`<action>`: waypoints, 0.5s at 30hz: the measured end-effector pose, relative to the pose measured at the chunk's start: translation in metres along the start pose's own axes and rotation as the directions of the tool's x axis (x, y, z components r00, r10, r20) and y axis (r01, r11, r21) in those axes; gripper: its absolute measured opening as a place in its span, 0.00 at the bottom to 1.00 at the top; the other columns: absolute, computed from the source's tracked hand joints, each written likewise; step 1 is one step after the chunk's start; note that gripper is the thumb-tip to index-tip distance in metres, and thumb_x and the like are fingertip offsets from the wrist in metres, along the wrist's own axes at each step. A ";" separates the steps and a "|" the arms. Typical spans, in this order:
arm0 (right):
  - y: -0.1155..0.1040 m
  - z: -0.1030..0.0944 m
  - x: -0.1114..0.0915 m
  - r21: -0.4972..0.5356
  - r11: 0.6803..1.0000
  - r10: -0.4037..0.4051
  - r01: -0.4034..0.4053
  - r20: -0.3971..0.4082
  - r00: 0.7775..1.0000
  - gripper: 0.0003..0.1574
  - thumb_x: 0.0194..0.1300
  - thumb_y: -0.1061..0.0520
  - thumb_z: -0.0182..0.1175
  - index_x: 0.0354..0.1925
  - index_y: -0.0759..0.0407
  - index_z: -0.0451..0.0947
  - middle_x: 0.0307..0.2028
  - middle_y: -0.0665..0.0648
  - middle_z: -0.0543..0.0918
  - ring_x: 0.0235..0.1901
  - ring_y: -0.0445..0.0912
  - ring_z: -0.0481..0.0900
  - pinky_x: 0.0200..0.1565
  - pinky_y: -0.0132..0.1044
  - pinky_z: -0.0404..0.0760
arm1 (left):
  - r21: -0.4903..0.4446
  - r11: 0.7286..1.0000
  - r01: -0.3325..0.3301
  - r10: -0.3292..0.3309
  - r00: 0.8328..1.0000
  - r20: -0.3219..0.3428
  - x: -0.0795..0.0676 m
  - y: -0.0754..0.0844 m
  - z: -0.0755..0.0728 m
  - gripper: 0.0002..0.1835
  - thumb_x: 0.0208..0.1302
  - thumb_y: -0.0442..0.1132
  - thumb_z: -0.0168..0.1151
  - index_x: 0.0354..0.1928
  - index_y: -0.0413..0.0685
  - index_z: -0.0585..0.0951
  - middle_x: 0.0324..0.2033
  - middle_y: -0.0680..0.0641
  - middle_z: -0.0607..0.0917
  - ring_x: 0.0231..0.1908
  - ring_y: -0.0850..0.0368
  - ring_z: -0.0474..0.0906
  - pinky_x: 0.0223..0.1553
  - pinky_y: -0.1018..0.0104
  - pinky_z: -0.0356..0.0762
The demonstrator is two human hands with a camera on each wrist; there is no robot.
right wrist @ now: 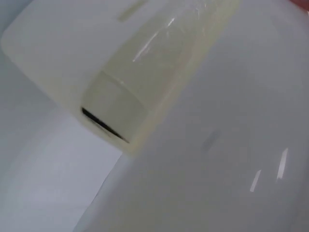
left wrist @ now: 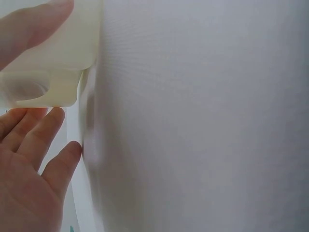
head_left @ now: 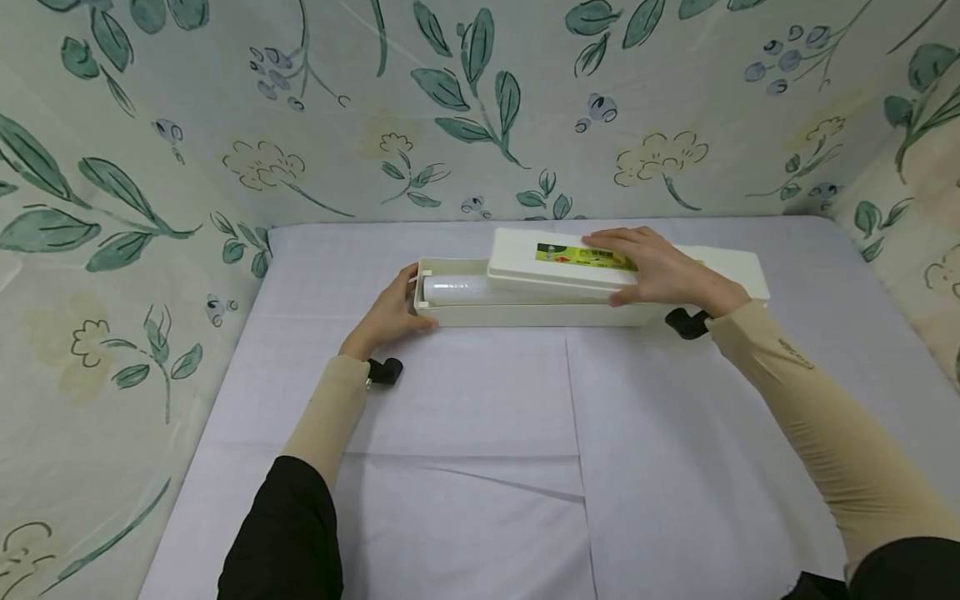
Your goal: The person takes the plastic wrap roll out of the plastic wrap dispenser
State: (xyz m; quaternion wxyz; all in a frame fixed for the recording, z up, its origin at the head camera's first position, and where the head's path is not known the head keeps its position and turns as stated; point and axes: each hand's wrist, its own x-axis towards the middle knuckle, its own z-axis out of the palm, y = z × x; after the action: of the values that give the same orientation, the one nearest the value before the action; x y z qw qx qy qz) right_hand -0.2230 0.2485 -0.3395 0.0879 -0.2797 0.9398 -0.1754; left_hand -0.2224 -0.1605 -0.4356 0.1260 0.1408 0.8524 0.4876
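A long cream-white cling film box (head_left: 525,317) lies crosswise near the far side of the table. Inside it sits a roll of clear film (head_left: 456,289), showing at the left end. My left hand (head_left: 384,315) grips the box's left end; in the left wrist view the thumb (left wrist: 38,26) lies on one side and the fingers are at the other. The white lid (head_left: 517,250), with a yellow-green label (head_left: 573,256), sits raised and askew over the box, shifted right. My right hand (head_left: 660,268) holds the lid across its width, covering part of the label.
A white cloth (head_left: 465,392) with fold creases covers the table. Behind and beside it hangs leaf-patterned fabric (head_left: 330,108). Black wrist cameras (head_left: 386,372) are strapped by both sleeves.
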 end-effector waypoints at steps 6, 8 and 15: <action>0.003 -0.001 -0.005 0.008 1.000 0.007 -0.007 -0.011 1.000 0.58 0.46 0.57 0.74 0.72 0.54 0.58 0.70 0.62 0.59 0.63 0.62 0.56 0.57 0.63 0.60 | 0.017 1.000 -0.006 0.006 1.000 -0.010 0.000 -0.001 0.000 0.58 0.47 0.32 0.76 0.74 0.46 0.47 0.72 0.42 0.54 0.70 0.45 0.52 0.69 0.50 0.47; 0.005 -0.001 -0.006 0.010 1.000 0.007 -0.007 -0.014 1.000 0.58 0.46 0.57 0.74 0.72 0.54 0.58 0.69 0.62 0.59 0.62 0.62 0.56 0.56 0.63 0.60 | 0.021 1.000 -0.011 0.011 1.000 -0.012 0.000 -0.001 -0.001 0.58 0.47 0.31 0.76 0.74 0.45 0.47 0.72 0.41 0.55 0.70 0.44 0.52 0.69 0.50 0.47; 0.010 -0.002 -0.011 0.000 1.000 0.024 -0.024 -0.009 1.000 0.57 0.48 0.57 0.73 0.72 0.54 0.57 0.70 0.62 0.58 0.62 0.63 0.56 0.55 0.63 0.60 | 0.020 1.000 -0.010 0.010 1.000 -0.011 -0.001 0.000 0.000 0.57 0.48 0.31 0.76 0.74 0.45 0.47 0.71 0.41 0.56 0.70 0.45 0.53 0.68 0.50 0.48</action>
State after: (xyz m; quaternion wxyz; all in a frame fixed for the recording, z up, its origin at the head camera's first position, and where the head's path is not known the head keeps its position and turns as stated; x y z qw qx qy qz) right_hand -0.2196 0.2632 -0.3405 0.0856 -0.2675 0.9436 -0.1754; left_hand -0.2216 -0.1612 -0.4355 0.1174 0.1436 0.8572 0.4803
